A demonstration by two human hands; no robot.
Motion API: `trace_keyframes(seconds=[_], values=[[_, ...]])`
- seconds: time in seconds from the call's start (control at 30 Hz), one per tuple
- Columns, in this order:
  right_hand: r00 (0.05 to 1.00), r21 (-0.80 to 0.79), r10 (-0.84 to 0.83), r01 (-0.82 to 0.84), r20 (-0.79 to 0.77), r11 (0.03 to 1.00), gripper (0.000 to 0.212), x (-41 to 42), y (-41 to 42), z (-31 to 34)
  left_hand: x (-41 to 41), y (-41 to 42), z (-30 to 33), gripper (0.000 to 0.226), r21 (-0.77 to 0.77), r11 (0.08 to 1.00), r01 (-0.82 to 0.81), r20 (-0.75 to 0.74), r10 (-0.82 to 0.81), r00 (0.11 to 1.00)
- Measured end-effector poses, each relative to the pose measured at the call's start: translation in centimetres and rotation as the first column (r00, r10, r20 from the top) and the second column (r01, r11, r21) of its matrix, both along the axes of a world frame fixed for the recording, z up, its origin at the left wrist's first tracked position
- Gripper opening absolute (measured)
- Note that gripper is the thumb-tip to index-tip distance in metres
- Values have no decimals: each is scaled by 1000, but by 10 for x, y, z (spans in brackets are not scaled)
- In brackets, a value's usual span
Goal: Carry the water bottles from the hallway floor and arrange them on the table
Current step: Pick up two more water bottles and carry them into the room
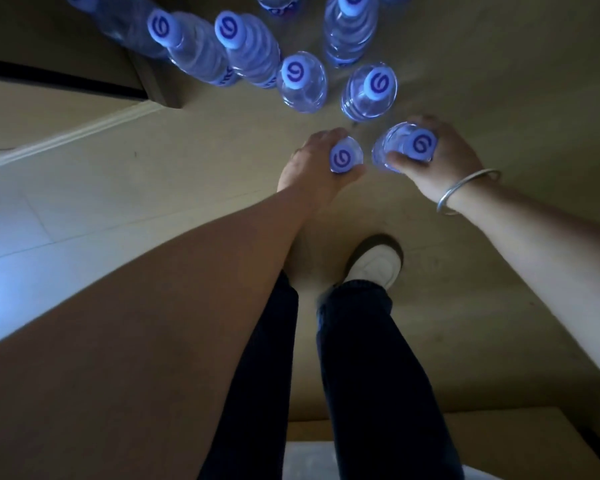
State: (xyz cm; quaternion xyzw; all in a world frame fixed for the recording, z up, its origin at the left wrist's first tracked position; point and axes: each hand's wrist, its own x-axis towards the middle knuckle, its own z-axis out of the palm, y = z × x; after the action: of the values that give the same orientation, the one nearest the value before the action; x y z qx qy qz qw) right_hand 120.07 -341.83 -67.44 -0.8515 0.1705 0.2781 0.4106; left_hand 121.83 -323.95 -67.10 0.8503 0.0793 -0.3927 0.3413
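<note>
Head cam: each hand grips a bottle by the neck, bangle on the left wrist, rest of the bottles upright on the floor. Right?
Not quite: the bangle is on the right wrist, not the left. The head view shows it just behind the right hand. The rest holds: the left hand and the right each grip a bottle by the neck, and the other bottles stand upright on the floor.

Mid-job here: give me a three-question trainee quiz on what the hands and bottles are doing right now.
1. True or false: the left hand grips a bottle near its cap.
2. What does the right hand hold? A) a cup B) a bottle C) nothing
3. Which wrist wears the bangle?

Key: 1 true. 2 B, the right hand's bottle. 3 the right wrist. Other bottles, such as the nearest one, stand on the floor beyond the hands.
</note>
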Motion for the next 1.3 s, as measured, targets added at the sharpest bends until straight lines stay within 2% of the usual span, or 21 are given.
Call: trace_keyframes(seconds=[0.07,0.2,0.33,0.47,0.6,0.73,0.83,0.93,1.0,1.07,1.1,1.2,1.3], values=[[999,27,36,-35,-23,999,30,-7,6,24,-3,5,19,59,14,999,-46,-15,46,999],[996,66,68,-65,-55,996,29,-18,22,95,-20,17,77,57,23,964,-265,-16,266,964],[992,83,119,-115,-50,990,55,-24,42,180,-42,31,152,55,-6,889,-457,-10,457,889],[976,96,219,-218,-4,971,59,-21,63,266,-51,56,233,51,-38,850,-526,-16,526,851],[951,72,299,-305,77,950,59,-15,96,344,-59,91,315,53,-56,809,-585,63,587,807],[925,35,347,-356,158,934,58,-14,140,417,-77,137,399,56,-105,715,-691,143,699,701],[882,40,415,-433,223,900,60,-16,183,467,-96,177,461,47,-148,617,-773,224,782,581],[799,29,551,-573,242,819,57,-16,236,509,-115,222,513,27,-208,513,-833,311,842,440],[702,2,660,-685,267,728,43,-17,282,536,-133,258,543,15,-247,429,-869,318,883,346],[634,6,708,-746,311,666,27,-19,324,557,-147,289,566,14,-277,364,-889,328,906,269],[591,3,735,-780,332,626,25,-23,351,568,-159,309,576,15,-295,316,-902,345,915,208],[439,-57,816,-868,377,493,28,-45,430,597,-199,365,605,21,-339,185,-922,379,924,46],[313,-47,854,-930,415,364,31,-70,506,620,-239,423,628,30,-352,97,-931,400,915,-55]])
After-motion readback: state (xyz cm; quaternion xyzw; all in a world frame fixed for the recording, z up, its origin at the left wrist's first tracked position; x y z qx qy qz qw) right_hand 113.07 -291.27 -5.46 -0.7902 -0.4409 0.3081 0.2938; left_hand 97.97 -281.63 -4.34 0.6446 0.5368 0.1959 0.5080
